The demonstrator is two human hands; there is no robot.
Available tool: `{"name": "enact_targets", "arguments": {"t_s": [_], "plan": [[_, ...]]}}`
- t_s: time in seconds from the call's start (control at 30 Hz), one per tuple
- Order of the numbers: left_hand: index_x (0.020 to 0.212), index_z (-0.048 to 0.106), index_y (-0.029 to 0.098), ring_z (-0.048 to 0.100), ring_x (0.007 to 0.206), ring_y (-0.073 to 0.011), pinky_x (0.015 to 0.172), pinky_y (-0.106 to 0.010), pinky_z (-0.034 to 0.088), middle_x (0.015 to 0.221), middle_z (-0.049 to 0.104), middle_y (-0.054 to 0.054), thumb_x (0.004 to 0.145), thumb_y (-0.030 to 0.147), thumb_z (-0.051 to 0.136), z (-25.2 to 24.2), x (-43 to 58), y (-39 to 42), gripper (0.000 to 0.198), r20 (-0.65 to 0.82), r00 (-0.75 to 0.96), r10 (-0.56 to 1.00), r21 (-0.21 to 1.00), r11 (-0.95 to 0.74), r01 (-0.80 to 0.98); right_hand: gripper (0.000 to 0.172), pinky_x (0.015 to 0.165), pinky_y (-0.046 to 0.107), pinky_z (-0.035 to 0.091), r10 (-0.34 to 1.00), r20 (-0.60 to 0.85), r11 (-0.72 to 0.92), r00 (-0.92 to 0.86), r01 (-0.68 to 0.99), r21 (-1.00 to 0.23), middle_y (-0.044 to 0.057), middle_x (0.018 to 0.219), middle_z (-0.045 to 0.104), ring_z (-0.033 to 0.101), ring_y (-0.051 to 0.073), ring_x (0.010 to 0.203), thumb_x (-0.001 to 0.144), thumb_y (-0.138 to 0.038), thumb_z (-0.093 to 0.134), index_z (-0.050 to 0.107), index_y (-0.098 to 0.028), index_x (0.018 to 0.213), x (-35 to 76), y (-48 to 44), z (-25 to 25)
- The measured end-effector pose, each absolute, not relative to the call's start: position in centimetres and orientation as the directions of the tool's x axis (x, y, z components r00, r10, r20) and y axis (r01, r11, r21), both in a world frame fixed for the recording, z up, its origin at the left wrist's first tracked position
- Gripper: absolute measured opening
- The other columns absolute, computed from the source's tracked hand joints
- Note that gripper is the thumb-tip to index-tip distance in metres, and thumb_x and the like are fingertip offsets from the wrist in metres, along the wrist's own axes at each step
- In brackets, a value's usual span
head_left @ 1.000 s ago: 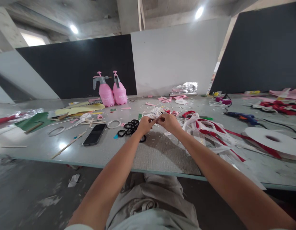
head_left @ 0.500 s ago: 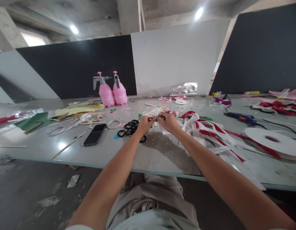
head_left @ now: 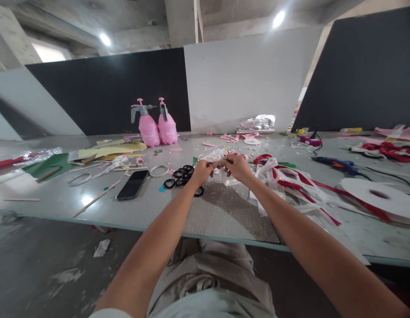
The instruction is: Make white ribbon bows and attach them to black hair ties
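My left hand [head_left: 202, 171] and my right hand [head_left: 237, 168] meet over the middle of the table, fingertips pinched together and almost touching. Between and just beyond them is a bunched white ribbon [head_left: 212, 155] with printed letters, and both hands are closed on its near side. The fingers cover the exact spot they grip. Several black rings [head_left: 182, 176], looking like hair ties, lie beside my left hand. Right of my right hand is a tangle of white and red ribbon [head_left: 284, 179].
A black phone [head_left: 132, 184] lies on the left, near white rings [head_left: 158, 171]. Two pink spray bottles [head_left: 157, 129] stand at the back. On the right are a blue glue gun [head_left: 337, 164] and a large white ribbon spool [head_left: 390, 198]. Paper scraps litter the table.
My hands stay at the ribbon with only a small shift of the fingers; the right fingers have moved slightly closer over the left. The whole view has shifted slightly.
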State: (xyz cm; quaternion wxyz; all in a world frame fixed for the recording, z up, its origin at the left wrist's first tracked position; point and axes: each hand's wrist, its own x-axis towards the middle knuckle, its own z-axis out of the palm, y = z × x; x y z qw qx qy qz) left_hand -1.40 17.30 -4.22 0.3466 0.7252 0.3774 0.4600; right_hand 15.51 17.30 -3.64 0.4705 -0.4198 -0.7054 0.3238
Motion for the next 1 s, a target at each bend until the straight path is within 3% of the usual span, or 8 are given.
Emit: {"name": "enact_targets", "arguments": {"t_s": [0.2,0.43,0.63,0.8,0.9,1.0], "plan": [[0.075,0.069,0.011,0.045,0.042,-0.0079,0.048,-0.021,0.036,0.048,0.052,0.001,0.084,0.050,0.053,-4.8,-1.5,17.9,0.043,0.429,0.274,0.860,0.810,-0.501,0.305,0.022,0.043,0.019,0.040,0.898,0.409,0.436,-0.162,0.451,-0.779,0.001,0.057,0.060,0.052,0.010,0.047,0.077,-0.032,0.057,0.070,-0.015,0.073,15.5,16.5,-2.9],[0.073,0.069,0.012,0.046,0.042,-0.0089,0.049,-0.021,0.035,0.045,0.048,0.002,0.084,0.048,0.052,-4.8,-1.4,17.7,0.040,0.439,0.278,0.854,0.755,-0.519,0.401,0.017,0.056,0.022,0.036,0.826,0.531,0.498,-0.190,0.688,-0.528,0.002,0.065,0.066,0.054,0.011,0.058,0.075,-0.025,0.056,0.070,-0.016,0.072,15.8,16.7,-2.9],[0.061,0.062,0.014,0.042,0.045,-0.0100,0.049,-0.024,0.029,0.045,0.047,0.001,0.084,0.045,0.052,-4.7,-1.3,17.2,0.040,0.446,0.320,0.836,0.639,-0.548,0.540,0.016,0.060,0.025,0.034,0.853,0.447,0.413,-0.269,0.872,-0.263,0.007,0.077,0.069,0.061,0.018,0.072,0.075,-0.025,0.056,0.067,-0.015,0.079,15.2,16.4,-2.2],[0.065,0.062,0.015,0.040,0.047,-0.0104,0.049,-0.025,0.026,0.049,0.048,0.001,0.084,0.042,0.053,-4.8,-1.4,17.4,0.034,0.479,0.351,0.804,0.542,-0.586,0.602,0.022,0.063,0.027,0.036,0.855,0.367,0.420,-0.367,0.904,-0.075,0.014,0.091,0.070,0.064,0.023,0.082,0.080,-0.021,0.049,0.068,-0.012,0.088,14.6,16.4,-1.9],[0.066,0.064,0.015,0.042,0.047,-0.0107,0.051,-0.025,0.030,0.047,0.047,0.001,0.085,0.043,0.049,-4.7,-1.6,17.5,0.037,0.468,0.340,0.816,0.572,-0.573,0.587,0.022,0.065,0.026,0.037,0.860,0.326,0.428,-0.392,0.903,-0.043,0.016,0.092,0.070,0.065,0.023,0.084,0.080,-0.020,0.051,0.068,-0.010,0.090,15.1,17.0,-2.2],[0.069,0.066,0.014,0.045,0.047,-0.0114,0.053,-0.024,0.034,0.046,0.047,0.001,0.087,0.044,0.046,-4.4,-1.9,17.6,0.040,0.450,0.276,0.849,0.637,-0.522,0.567,0.018,0.065,0.025,0.037,0.865,0.347,0.427,-0.362,0.895,-0.131,0.011,0.085,0.071,0.064,0.020,0.078,0.079,-0.019,0.053,0.069,-0.013,0.086,16.3,17.4,-2.3]]}}
